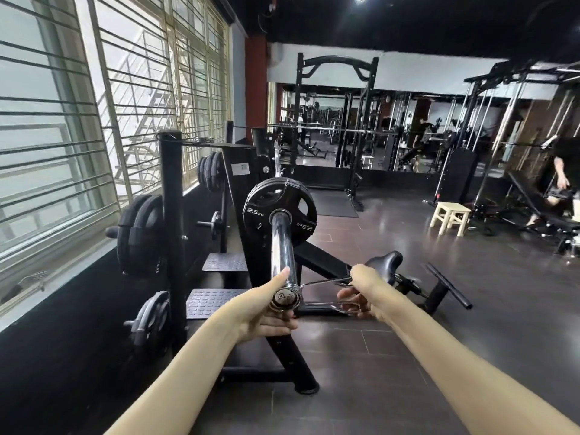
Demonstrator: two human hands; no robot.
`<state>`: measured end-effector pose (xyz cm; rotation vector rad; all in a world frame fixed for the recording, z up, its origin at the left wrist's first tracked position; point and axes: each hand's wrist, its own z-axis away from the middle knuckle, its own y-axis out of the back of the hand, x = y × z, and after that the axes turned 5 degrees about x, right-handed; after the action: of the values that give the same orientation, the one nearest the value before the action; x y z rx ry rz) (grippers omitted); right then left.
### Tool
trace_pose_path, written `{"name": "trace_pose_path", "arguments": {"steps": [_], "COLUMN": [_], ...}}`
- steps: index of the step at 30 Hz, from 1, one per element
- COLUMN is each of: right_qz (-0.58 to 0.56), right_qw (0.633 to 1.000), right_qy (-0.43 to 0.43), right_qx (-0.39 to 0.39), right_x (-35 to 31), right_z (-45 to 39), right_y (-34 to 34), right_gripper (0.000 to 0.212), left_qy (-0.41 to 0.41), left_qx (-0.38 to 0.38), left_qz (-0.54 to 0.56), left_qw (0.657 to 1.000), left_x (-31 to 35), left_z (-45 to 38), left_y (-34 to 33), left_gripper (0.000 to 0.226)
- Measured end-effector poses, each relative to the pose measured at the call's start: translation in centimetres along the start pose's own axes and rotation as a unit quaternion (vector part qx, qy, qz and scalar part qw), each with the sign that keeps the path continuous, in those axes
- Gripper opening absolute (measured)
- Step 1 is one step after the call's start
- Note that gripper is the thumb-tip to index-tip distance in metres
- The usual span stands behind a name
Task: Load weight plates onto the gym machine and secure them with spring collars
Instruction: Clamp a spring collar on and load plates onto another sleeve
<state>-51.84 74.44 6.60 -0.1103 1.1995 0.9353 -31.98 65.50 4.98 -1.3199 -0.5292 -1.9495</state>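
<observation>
Spring collar [317, 293] sits at the near tip of the chrome sleeve [280, 246]; 2.5 kg plate [279, 211] seated at the far end. Judgement: keep handles squeezed, slide collar flush to plate, then release. Right hand [361, 293] pinches the handles; left hand [266, 306] curls under the sleeve tip, thumb extended along it.

sleeve [280, 243]: glossy chrome metal | plate [279, 208]: matt black rubber

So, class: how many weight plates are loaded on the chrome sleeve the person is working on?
1: a black 2.5 kg plate at the sleeve's far end. Others could sit hidden behind it.
</observation>
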Motion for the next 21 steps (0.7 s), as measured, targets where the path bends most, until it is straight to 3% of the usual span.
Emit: {"name": "trace_pose_path", "arguments": {"steps": [4, 8, 14, 21], "right_qz": [-0.068, -0.02, 0.022, -0.042], "right_qw": [0.996, 0.999, 0.997, 0.999], "right_qy": [-0.054, -0.015, 0.057, -0.016], "right_qx": [-0.004, 0.031, 0.048, -0.007], "right_x": [1.8, 0.4, -2.1, 1.1], "right_z": [-0.3, 0.1, 0.8, 0.4], "right_y": [-1.1, -0.7, 0.2, -0.3], "right_gripper": [0.032, 0.022, 0.03, 0.03], "left_qy": [-0.016, -0.014, -0.006, -0.029], "left_qx": [0.035, 0.025, -0.016, -0.021], "left_qz": [-0.107, -0.103, 0.036, -0.071], "left_qw": [0.993, 0.994, 0.999, 0.997], "left_x": [1.0, 0.8, -0.3, 1.0], "left_z": [-0.4, -0.6, -1.2, -0.6], "left_y": [-0.3, -0.1, 0.2, 0.1], "left_gripper": [0.071, 0.075, 0.077, 0.068]}}
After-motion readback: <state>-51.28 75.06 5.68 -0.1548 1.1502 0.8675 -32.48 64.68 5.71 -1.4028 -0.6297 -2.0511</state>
